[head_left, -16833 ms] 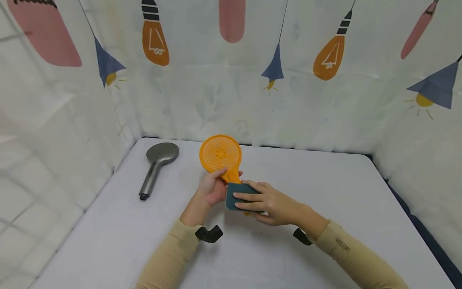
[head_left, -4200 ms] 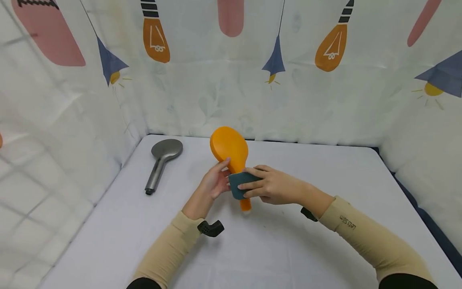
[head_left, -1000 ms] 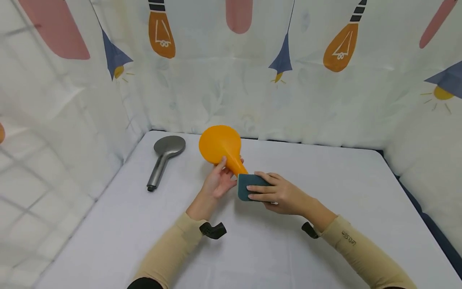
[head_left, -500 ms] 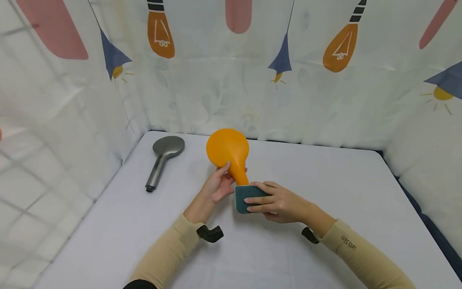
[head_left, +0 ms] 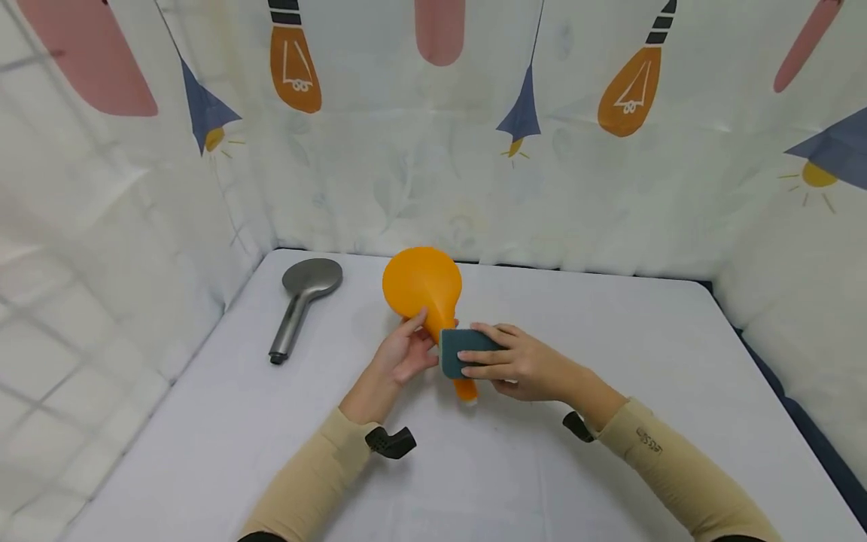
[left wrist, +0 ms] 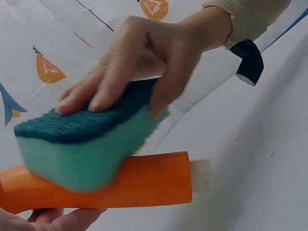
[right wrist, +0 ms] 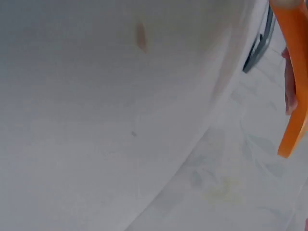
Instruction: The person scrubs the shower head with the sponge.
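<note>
My left hand [head_left: 400, 357] holds an orange hand shower [head_left: 421, 282] by its neck, thumb on top, its smooth back turned up. With its fingers spread over the dark scouring side, my right hand [head_left: 531, 365] grips a green sponge [head_left: 450, 352]. In the left wrist view the sponge [left wrist: 72, 166] lies with its pale foam against the orange handle [left wrist: 159, 180], and a whitish threaded end [left wrist: 200, 175] sticks out past it. Only part of the orange hand shower [right wrist: 299, 72] shows at the edge of the right wrist view, with fingertips [right wrist: 289, 89] beside it.
A grey hand shower [head_left: 313, 277] lies at the back left of the white-covered table [head_left: 582, 339]. Patterned white curtains [head_left: 433, 173] hang behind and along both sides. Each wrist carries a small black camera mount [head_left: 391, 443].
The orange hand shower, perforated face up at first, now shows its smooth back. Over the last half second the sponge has slid up the handle toward the neck, uncovering the handle's end.
</note>
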`<action>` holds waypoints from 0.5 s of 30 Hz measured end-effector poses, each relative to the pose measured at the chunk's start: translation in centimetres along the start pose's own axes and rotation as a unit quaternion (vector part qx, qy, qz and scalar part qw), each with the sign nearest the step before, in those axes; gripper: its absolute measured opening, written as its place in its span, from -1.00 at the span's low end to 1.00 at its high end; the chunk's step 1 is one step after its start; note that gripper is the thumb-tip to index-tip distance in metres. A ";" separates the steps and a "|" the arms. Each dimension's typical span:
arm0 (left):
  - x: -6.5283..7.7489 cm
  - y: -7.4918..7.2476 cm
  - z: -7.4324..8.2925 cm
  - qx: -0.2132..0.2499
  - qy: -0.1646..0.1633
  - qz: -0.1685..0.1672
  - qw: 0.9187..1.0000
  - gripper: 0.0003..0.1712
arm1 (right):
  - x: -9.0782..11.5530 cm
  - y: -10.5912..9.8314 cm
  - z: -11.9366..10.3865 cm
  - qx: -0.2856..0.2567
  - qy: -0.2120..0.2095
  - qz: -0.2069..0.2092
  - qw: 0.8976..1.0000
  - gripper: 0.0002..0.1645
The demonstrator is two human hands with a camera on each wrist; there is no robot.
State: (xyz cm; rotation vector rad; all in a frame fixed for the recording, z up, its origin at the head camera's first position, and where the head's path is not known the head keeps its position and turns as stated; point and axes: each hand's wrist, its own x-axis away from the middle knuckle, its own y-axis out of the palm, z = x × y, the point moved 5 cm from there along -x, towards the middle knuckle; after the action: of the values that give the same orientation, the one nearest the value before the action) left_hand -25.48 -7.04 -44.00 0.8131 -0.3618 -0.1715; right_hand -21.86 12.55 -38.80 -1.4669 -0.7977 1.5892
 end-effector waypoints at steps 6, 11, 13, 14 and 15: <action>0.0 -1.2 1.7 0.074 0.017 0.054 0.996 -0.37 | -0.4 1.0 -2.3 0.005 -0.047 -0.084 0.995 -0.35; 0.1 -1.4 1.9 0.086 0.010 0.055 0.995 -0.37 | -0.3 0.2 -0.8 -0.027 -0.021 -0.034 0.999 -0.27; 0.1 -1.2 1.6 0.071 -0.004 0.047 0.996 -0.40 | -0.4 0.0 0.1 -0.043 0.010 -0.003 0.999 -0.24; 0.2 -1.1 1.4 0.061 -0.012 0.040 0.997 -0.43 | -0.5 0.0 0.5 -0.049 0.027 0.009 0.998 -0.24; 0.2 -0.9 1.1 0.053 -0.021 0.035 0.998 -0.46 | -0.6 0.0 0.7 -0.052 0.041 0.017 0.998 -0.23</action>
State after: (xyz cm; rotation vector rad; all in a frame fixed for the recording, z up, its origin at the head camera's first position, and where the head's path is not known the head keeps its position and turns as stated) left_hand -25.77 -8.48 -43.93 0.9012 -0.4405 -0.1053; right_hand -22.61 12.03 -38.45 -1.6172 -0.8216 1.5216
